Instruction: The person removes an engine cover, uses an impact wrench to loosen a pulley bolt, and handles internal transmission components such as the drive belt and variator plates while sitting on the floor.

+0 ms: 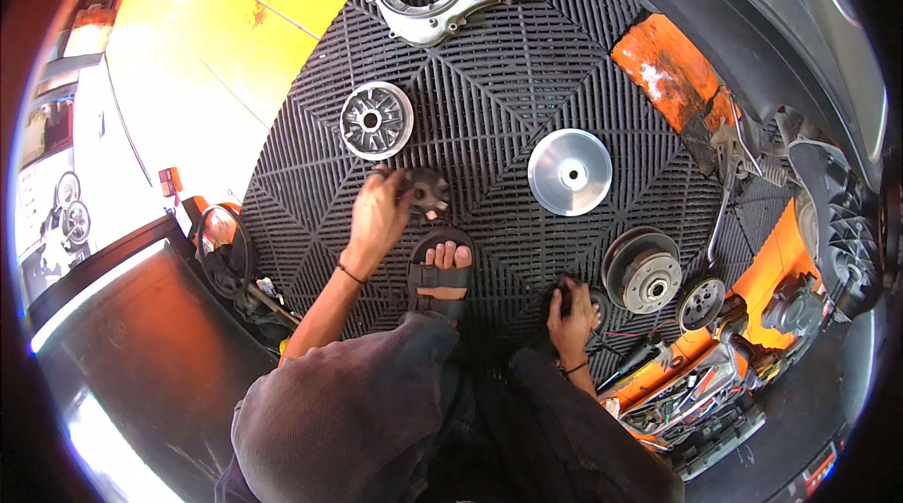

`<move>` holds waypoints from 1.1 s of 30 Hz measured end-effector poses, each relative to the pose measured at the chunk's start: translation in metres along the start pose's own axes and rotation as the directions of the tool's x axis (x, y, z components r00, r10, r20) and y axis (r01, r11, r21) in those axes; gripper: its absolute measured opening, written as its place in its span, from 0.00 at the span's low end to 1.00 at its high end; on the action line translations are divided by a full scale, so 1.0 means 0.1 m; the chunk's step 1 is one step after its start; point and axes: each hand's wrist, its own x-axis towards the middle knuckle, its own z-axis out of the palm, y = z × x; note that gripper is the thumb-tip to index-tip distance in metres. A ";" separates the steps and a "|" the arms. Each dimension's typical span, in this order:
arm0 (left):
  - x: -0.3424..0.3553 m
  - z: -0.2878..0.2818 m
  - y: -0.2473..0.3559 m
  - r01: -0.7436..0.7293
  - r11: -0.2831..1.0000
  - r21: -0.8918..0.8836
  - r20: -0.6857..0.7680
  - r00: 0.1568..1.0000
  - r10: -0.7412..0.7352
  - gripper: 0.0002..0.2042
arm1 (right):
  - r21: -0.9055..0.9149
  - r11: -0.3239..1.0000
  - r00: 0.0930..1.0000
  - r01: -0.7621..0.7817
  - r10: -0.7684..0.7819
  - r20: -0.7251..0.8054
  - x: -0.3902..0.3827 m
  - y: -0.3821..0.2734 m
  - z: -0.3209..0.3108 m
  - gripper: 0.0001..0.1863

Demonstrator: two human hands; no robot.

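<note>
My left hand is raised over the black slatted mat, just below a variator pulley half that lies ribbed side up. Between its thumb and fingers is a dark ramp plate with notched edges. Low on the right, my right hand is curled close to the mat beside my knee. Something dark shows at its fingertips, too hidden to name. A shiny flat pulley face lies farther up. Right of that hand sits a clutch and driven pulley assembly, beside a round plate with holes.
A metal engine cover lies at the far edge. On the right stands a scooter with its wheel and dark bodywork. A tray of tools is at lower right. My sandalled foot stands beside my left hand.
</note>
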 end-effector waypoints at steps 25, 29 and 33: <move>0.81 0.82 1.90 -0.777 0.618 0.119 0.348 0.616 0.707 0.47 | 0.066 0.998 0.998 0.016 -0.012 -0.054 0.07 -0.11 -0.03 0.14; 0.74 0.64 1.64 -0.756 0.653 0.042 0.334 0.627 0.704 0.45 | 0.129 0.992 0.999 0.014 -0.008 -0.041 0.00 -0.13 -0.12 0.15; 0.64 0.20 1.27 -0.704 0.699 0.126 0.361 0.688 0.629 0.50 | 0.032 0.972 0.945 0.232 -0.218 -0.244 0.13 -0.19 -0.46 0.23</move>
